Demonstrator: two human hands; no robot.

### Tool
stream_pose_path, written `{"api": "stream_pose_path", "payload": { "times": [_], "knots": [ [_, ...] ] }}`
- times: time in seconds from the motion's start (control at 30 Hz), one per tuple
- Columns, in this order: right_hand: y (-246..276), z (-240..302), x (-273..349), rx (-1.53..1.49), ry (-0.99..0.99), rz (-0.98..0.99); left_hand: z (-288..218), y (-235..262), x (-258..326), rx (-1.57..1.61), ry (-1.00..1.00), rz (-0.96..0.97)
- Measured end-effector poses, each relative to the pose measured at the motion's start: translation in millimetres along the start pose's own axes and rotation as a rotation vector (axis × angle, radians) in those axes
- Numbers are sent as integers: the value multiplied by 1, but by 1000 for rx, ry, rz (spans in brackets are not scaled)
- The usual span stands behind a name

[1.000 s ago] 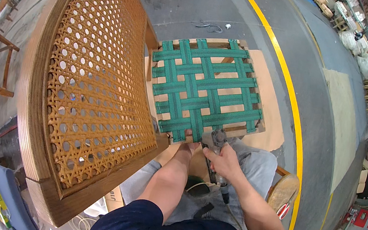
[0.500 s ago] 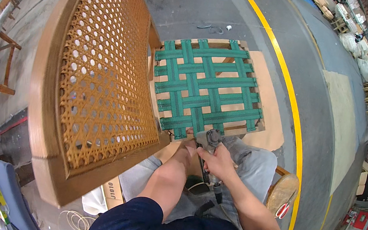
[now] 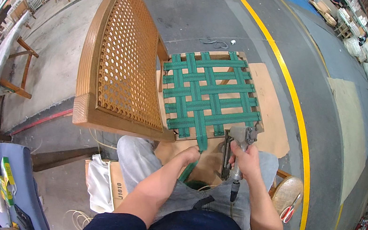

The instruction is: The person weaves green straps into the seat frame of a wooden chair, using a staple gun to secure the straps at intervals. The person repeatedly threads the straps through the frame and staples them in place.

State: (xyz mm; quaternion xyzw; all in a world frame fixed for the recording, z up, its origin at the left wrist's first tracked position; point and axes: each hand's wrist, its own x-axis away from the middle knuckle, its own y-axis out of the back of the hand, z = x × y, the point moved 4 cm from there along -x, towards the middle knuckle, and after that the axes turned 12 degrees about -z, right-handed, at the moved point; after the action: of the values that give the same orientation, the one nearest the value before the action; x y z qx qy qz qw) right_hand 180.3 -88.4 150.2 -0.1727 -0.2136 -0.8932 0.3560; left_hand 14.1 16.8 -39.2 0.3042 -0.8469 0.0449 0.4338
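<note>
A wooden chair (image 3: pixel 89 67) is standing ahead, its caned back (image 3: pixel 130 59) rising along the left edge of the seat (image 3: pixel 219 54). Green webbing (image 3: pixel 206 90) is crossing that seat, over and under; most bands are ending at the frame and look fastened there. Near the seat's near right corner, the right hand (image 3: pixel 247 160) is gripping a grey staple gun (image 3: pixel 240 134), fingers wrapping its handle; whether its nose is touching the frame, I cannot tell. Just off the near edge, the left hand (image 3: pixel 191 155) is closing its fingers on a loose strap (image 3: pixel 202 141), pinching it while the tail is trailing below; this end seems the part left unfastened.

Around, a cardboard sheet (image 3: pixel 277 114) is showing beyond the seat's right edge. The caned back is blocking access over the left edge. Off the near right corner, a round stool (image 3: pixel 287 194) is carrying red-handled scissors (image 3: pixel 287 214). A hose (image 3: pixel 232 209) is hanging from the gun.
</note>
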Motion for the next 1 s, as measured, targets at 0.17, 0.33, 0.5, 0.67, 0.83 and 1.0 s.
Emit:
{"api": "stream_pose_path", "payload": {
  "times": [0.17, 0.33, 0.5, 0.67, 0.83, 1.0],
  "knots": [
    [-6, 1, 2, -44, 28, 11, -18, 16, 48, 206, -252, -17],
    [-29, -9, -8, 22, 5, 130, -53, 55, 29, 469, -367, -369],
    [-54, -25, -24, 92, -58, 151, -72, 70, -6, 335, -410, -482],
    [-66, -28, -36, 168, -30, 161, -68, 72, -15, 363, -437, -477],
    [-73, -32, -38, 199, -42, 156, -62, 70, -25, 386, -364, -400],
    [-77, -31, -37, 299, 63, 129, -62, 70, -29, 465, -433, -438]
  ]
}}
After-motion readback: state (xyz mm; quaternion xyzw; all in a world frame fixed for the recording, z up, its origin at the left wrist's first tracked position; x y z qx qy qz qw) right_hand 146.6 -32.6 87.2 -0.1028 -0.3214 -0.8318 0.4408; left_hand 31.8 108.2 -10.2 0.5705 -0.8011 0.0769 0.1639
